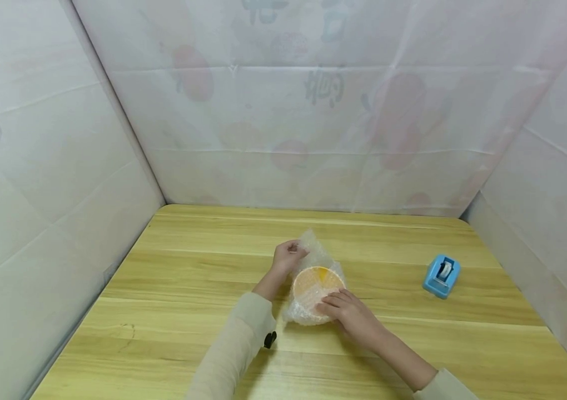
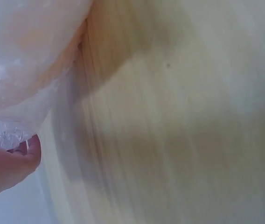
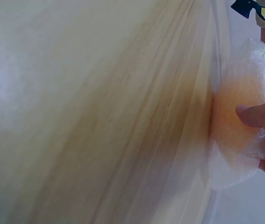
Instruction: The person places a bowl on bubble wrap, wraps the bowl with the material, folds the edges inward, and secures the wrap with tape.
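Note:
A round orange bowl-like object (image 1: 320, 276) with a pale rim and a yellow patch lies in clear bubble wrap (image 1: 306, 319) near the middle of the table. At its far left, my left hand (image 1: 288, 256) pinches a raised flap of the wrap between thumb and fingers. The left wrist view shows that hand gathering a crumpled edge of the film. My right hand (image 1: 349, 314) holds the near right side, fingers over the top. In the right wrist view, its thumb (image 3: 253, 115) presses the wrapped side. The film blurs the object's details.
A blue tape dispenser (image 1: 432, 280) with a roll of tape stands to the right on the wooden table (image 1: 188, 278). Pale printed cloth walls (image 1: 273, 183) enclose the table at the back and sides. A small black piece (image 1: 270, 339) sits at the left sleeve.

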A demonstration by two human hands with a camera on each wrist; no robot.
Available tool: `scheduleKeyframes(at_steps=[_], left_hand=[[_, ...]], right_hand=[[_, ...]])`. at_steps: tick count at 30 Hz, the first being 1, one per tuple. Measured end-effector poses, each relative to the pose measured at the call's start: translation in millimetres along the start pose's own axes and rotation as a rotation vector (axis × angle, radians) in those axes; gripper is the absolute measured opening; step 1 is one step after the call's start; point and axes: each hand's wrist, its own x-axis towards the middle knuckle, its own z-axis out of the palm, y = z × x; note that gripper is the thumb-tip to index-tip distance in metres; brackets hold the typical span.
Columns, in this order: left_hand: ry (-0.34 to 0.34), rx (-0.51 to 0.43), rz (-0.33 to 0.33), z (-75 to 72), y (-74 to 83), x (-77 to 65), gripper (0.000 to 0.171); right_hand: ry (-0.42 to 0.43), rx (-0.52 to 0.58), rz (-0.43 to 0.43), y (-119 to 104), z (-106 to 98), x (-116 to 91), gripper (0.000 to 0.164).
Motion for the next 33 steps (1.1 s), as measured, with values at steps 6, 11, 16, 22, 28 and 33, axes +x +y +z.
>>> scheduleKeyframes(at_steps=[6,11,16,22,28,33], left_hand=[[-0.066,0.093,0.109,-0.7,8.1,-1.5,0.036],[-0.159,0.198,0.231,-1.1,17.0,-3.0,0.032],[-0.190,0.302,0.361,0.8,20.7,-0.9,0.035],[-0.244,0.327,0.463,2.6,26.4,-6.1,0.026],[-0.359,0.395,0.533,1.9,31.3,-19.0,0.026],[-0.413,0.479,0.571,0.5,29.3,-31.0,0.026]], right_hand=[[-0.009,0.023,-0.001,0.0,-1.3,1.3,0.038],[-0.096,0.032,0.039,-0.1,-3.7,2.2,0.037],[-0.098,0.015,0.033,0.5,-2.3,3.2,0.038],[-0.093,0.016,0.014,-0.6,-4.1,5.0,0.038],[-0.107,0.030,0.012,-1.2,-3.8,6.2,0.038],[-0.080,0.035,0.003,0.1,-2.8,6.8,0.037]])
